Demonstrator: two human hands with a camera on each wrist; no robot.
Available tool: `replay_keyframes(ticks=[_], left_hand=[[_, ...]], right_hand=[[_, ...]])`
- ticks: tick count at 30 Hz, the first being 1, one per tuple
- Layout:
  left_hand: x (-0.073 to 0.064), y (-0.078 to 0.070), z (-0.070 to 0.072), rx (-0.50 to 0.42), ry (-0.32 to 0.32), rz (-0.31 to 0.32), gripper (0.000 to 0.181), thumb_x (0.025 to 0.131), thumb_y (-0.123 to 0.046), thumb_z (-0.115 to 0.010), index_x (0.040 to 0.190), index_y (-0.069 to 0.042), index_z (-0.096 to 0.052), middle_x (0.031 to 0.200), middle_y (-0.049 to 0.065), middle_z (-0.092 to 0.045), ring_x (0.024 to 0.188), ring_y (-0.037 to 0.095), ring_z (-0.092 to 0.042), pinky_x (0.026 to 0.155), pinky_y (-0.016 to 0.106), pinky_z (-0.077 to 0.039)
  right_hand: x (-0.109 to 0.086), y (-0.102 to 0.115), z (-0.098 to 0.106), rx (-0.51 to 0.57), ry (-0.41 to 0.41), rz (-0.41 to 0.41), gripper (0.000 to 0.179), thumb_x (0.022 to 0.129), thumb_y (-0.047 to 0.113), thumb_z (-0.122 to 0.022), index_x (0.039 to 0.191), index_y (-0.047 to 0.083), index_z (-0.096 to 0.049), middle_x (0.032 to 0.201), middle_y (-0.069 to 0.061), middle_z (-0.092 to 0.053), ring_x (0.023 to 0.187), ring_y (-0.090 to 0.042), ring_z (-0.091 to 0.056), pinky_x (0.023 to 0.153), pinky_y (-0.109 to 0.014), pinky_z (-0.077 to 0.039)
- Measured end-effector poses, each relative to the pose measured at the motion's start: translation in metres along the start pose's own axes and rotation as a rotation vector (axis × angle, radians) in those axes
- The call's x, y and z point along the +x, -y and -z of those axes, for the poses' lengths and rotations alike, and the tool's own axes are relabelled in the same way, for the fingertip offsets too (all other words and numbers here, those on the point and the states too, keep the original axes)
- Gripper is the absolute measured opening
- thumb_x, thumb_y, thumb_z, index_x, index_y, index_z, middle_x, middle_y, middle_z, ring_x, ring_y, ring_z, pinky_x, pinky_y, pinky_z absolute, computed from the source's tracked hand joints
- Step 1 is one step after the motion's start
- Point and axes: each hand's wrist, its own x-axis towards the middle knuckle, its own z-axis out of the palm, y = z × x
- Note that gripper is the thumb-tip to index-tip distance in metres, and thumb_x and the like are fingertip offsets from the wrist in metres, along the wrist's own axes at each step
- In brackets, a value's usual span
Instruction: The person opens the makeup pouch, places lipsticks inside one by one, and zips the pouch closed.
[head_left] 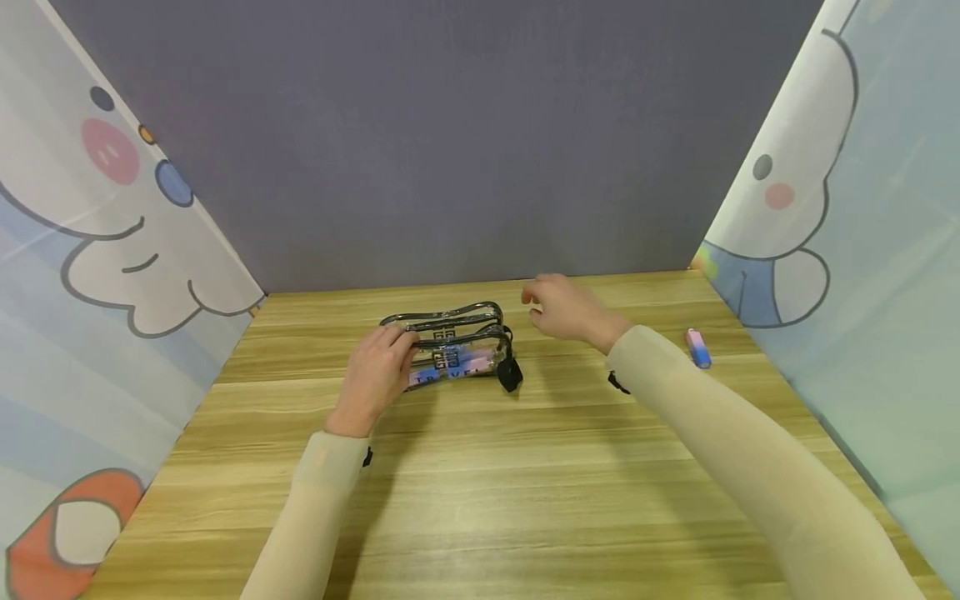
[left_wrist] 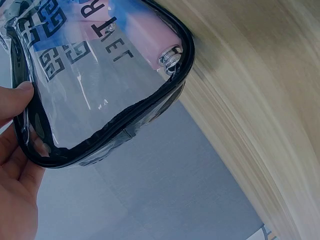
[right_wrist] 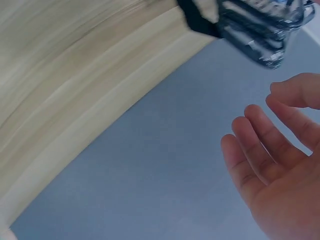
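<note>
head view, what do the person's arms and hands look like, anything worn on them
Both arms wear long cream sleeves, the left sleeve and right sleeve reaching the wrist. A small black piece, possibly a strap, shows beside the left cuff and right cuff. The left hand and right hand have no gloves.

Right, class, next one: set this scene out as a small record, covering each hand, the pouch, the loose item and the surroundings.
Left hand: pinches the edge of the pouch
Right hand: holds nothing, fingers loosely curled, apart from the pouch
Pouch: see-through, black trim, black print
Inside pouch: blue-and-pink item with a shiny end
Loose item: pink and blue, on the table at the right
Table: wood-grained
Behind table: grey panel
</note>
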Motion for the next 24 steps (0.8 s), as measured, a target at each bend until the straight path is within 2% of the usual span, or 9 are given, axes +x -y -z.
replay_keyframes(ticks=[12, 20, 24], left_hand=[[0.001, 0.000, -0.002, 0.005, -0.010, -0.006, 0.018, 0.085, 0.003, -0.079, 0.101, 0.001, -0.072, 0.094, 0.014, -0.069, 0.087, 0.032, -0.065, 0.082, 0.045, -0.057], [0.000, 0.002, -0.003, 0.006, -0.014, -0.008, 0.016, 0.087, 0.002, -0.078, 0.102, 0.002, -0.072, 0.094, 0.014, -0.069, 0.086, 0.032, -0.064, 0.081, 0.045, -0.057], [0.000, 0.002, -0.004, 0.008, -0.011, -0.011, 0.016, 0.087, 0.002, -0.078, 0.102, 0.001, -0.072, 0.094, 0.014, -0.069, 0.086, 0.032, -0.064, 0.081, 0.045, -0.057]], right_hand=[[-0.034, -0.076, -0.003, -0.075, 0.026, -0.110, 0.027, 0.097, 0.006, -0.058, 0.121, -0.004, -0.065, 0.117, -0.023, -0.065, 0.104, -0.038, -0.064, 0.084, -0.052, -0.054], [-0.060, -0.112, -0.005, -0.116, 0.013, -0.147, 0.029, 0.093, 0.003, -0.056, 0.117, -0.008, -0.065, 0.109, -0.025, -0.065, 0.089, -0.037, -0.065, 0.075, -0.052, -0.055], [-0.074, -0.135, -0.008, -0.103, 0.021, -0.187, 0.030, 0.092, 0.003, -0.055, 0.116, -0.011, -0.064, 0.110, -0.028, -0.064, 0.090, -0.040, -0.064, 0.074, -0.053, -0.055]])
